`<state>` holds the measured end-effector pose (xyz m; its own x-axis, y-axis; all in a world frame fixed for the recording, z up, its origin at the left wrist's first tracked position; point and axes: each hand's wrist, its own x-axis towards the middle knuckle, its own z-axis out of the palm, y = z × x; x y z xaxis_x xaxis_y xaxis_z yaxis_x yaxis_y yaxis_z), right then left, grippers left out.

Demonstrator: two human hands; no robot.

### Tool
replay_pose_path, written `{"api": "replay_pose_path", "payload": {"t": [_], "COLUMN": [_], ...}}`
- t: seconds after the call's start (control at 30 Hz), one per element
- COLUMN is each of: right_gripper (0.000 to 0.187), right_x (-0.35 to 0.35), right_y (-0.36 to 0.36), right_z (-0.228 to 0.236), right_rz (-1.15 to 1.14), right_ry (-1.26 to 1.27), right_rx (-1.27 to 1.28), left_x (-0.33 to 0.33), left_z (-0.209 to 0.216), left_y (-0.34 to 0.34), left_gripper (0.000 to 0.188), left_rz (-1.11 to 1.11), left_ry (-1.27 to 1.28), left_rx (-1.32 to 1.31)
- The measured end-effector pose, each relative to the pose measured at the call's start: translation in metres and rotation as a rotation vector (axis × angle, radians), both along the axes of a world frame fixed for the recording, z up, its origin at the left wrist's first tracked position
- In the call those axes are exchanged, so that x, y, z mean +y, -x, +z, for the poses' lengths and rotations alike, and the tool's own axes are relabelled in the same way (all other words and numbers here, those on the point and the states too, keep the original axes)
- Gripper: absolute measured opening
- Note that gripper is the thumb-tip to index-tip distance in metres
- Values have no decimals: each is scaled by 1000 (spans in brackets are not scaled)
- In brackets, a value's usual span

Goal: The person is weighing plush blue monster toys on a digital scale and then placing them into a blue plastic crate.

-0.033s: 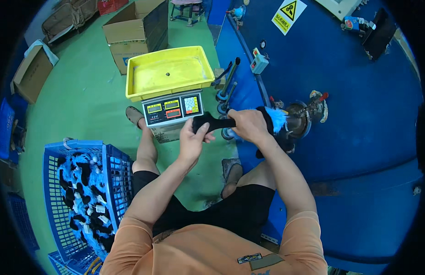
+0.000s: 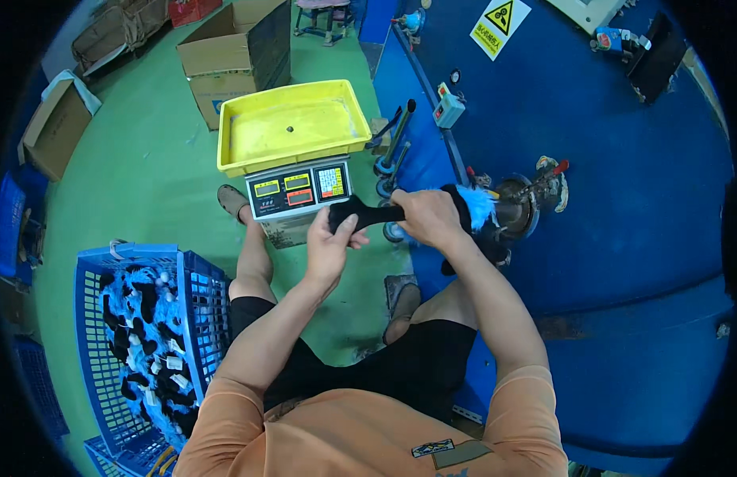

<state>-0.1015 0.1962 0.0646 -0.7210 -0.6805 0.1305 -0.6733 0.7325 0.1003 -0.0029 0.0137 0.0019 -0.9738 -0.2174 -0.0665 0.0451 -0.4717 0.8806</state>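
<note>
A plush toy skin of black and bright blue fur (image 2: 477,207) stretches between my hands, its blue end up against a round metal nozzle (image 2: 518,211) on a blue machine. My left hand (image 2: 326,245) pinches the black end, thumb on top, in front of the scale. Nearer the nozzle, my right hand (image 2: 430,217) is wrapped over the skin's middle. The hand and fur hide whether the skin goes over the nozzle or only touches it. More black and blue plush skins (image 2: 148,306) with white tags lie in a blue plastic crate (image 2: 205,298) at my left.
A yellow tray (image 2: 297,123) sits on a digital scale (image 2: 298,191) ahead of me. Behind it stands an open cardboard box (image 2: 217,60). Upright rods (image 2: 400,131) and a small switch box (image 2: 449,109) are along the edge of the blue machine (image 2: 615,199).
Both my hands have shifted very slightly to the left with the plush toy skin. Their grip looks the same.
</note>
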Motion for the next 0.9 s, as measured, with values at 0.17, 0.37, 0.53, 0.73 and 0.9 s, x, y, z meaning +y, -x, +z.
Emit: {"api": "replay_pose_path", "payload": {"t": [0.17,0.37,0.53,0.73,0.9], "right_gripper": [26,27,24,35,36], "right_x": [-25,-46,-57,-16,39], "right_y": [-5,-13,-19,-58,-86], "right_z": [1,2,-4,-2,7], "right_rz": [46,111,175,485,453], "right_ry": [-4,14,133,606,165], "right_rx": [-17,-9,39,10,162], "left_x": [-21,-34,-29,-26,-20], "left_z": [-1,-4,-8,-4,6], "left_y": [-19,-46,-77,-47,6], "left_gripper": [16,18,29,61,46], "left_rz": [68,158,211,-87,-268], "left_ry": [-15,70,-33,-597,-38], "left_rx": [10,63,166,-229,51]}}
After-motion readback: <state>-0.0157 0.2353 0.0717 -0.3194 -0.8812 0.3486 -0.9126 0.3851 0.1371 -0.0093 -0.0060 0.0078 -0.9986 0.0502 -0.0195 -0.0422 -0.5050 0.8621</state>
